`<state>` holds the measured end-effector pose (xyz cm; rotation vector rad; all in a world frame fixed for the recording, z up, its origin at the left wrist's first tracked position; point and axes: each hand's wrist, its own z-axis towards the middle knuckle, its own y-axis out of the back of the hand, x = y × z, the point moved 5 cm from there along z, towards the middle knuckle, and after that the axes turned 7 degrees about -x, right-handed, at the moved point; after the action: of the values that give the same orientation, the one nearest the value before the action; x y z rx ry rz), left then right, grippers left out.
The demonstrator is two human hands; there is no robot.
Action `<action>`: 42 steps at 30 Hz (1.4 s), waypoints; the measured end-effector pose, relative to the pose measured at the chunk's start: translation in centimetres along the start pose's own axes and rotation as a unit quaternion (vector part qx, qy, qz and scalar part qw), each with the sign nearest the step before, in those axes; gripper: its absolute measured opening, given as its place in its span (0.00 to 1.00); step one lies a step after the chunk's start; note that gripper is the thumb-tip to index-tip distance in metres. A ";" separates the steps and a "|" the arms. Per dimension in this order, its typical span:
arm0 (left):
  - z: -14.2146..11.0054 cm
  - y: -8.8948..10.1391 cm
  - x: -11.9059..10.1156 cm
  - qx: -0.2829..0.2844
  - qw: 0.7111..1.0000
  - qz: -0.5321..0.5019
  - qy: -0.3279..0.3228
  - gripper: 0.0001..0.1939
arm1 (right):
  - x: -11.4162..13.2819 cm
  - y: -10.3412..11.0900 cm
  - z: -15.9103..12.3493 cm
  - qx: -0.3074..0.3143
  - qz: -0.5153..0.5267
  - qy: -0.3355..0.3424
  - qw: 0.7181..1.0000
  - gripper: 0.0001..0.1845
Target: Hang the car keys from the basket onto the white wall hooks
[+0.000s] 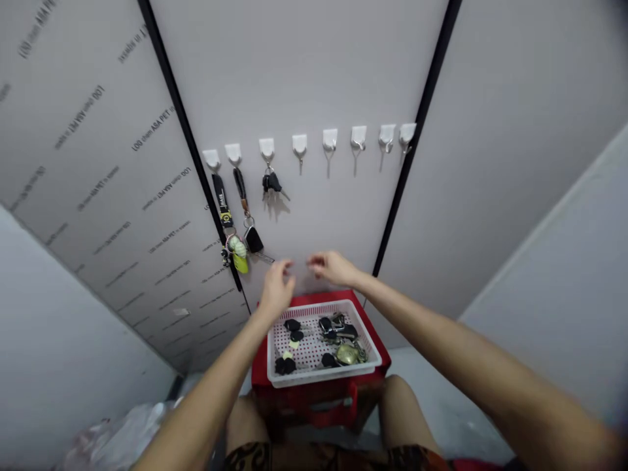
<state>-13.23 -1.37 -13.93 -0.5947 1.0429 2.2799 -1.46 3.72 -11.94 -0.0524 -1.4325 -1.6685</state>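
Observation:
Both hands are raised above the far rim of a white plastic basket [321, 379], in front of the wall panel. My left hand [279, 286] has its fingers curved and apart, with nothing visible in it. To its right, my right hand [334, 267] is loosely bent, its fingertips toward the left hand and slightly blurred; I see nothing in it. Inside the basket lie several keys with black heads [292, 324], a black key fob [349, 331] and a round brass-coloured piece [347, 354]. Bits of yellow paper [294, 344] lie among them.
A row of white adhesive hooks [299, 144] runs across the panel. Three at the left carry a black strap keychain [220, 199], a fob on a leather strap [254, 239] and a key bunch [272, 182]. The basket rests on a red box [380, 353]. Plastic bags [130, 435] lie lower left.

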 end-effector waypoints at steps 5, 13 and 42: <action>-8.2 -7.3 1.4 0.236 0.971 0.033 -0.012 0.17 | -5.8 -4.7 -7.5 0.107 -0.130 -0.033 0.985 0.11; -9.0 -9.3 1.9 0.269 0.960 0.078 0.007 0.17 | -6.7 -6.4 -9.6 0.120 -0.254 -0.003 0.960 0.10; -9.0 -8.3 2.5 0.281 0.959 -0.004 0.036 0.08 | -6.6 -5.1 -9.8 0.108 -0.144 -0.076 0.981 0.11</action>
<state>-8.29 -3.15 -25.31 -0.4382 1.6331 1.8321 4.08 -0.71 -22.74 0.1605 -1.8006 -1.7573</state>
